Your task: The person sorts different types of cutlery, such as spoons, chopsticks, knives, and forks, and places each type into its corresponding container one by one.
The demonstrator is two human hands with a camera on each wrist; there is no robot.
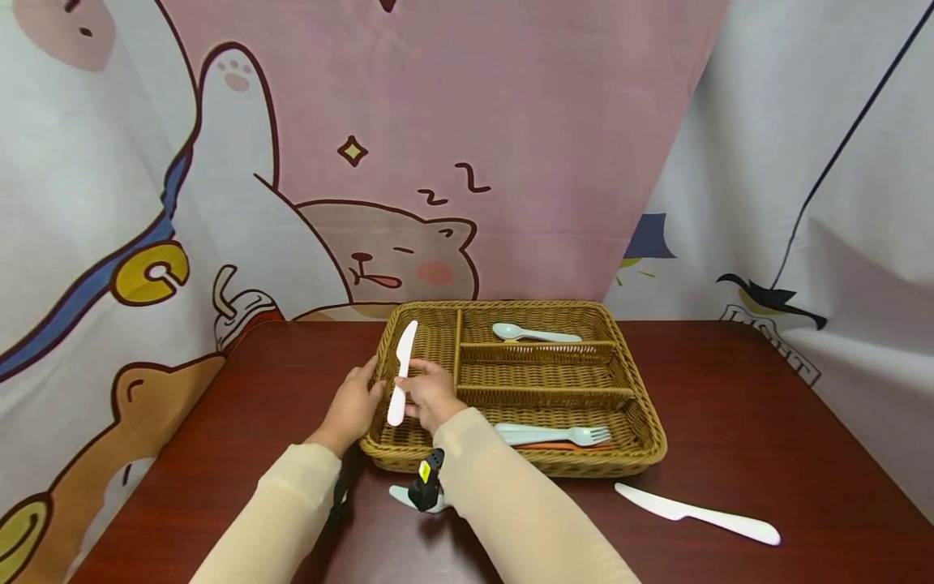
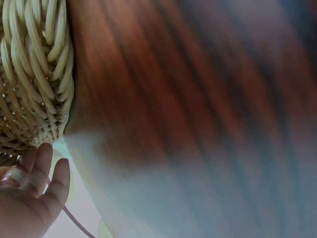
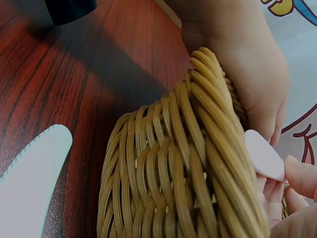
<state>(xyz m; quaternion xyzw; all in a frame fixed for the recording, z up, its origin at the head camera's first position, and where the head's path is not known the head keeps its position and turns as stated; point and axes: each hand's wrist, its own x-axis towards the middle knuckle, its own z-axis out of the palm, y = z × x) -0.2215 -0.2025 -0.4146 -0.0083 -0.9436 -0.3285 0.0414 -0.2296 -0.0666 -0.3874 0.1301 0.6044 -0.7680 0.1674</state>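
My right hand (image 1: 432, 393) pinches the handle of a white plastic knife (image 1: 404, 369), blade towards the back, above the left compartment of a wicker cutlery basket (image 1: 649, 422). In the right wrist view, the end of this knife (image 3: 265, 156) shows beyond the basket rim. My left hand (image 1: 352, 408) holds the basket's left rim. Seen from the left wrist, fingers (image 2: 42, 173) lie against the outer wicker, one a little apart from it. A pale spoon (image 1: 536, 333) lies in the back right compartment, and pale forks (image 1: 562, 435) with something orange lie in the front one.
A white knife (image 1: 700, 513) lies on the dark red table (image 1: 766, 422) at the front right. Another pale knife (image 1: 404, 495) lies before the basket, partly hidden by the black wrist camera (image 1: 426, 480). A printed cloth (image 1: 547, 162) hangs behind the table.
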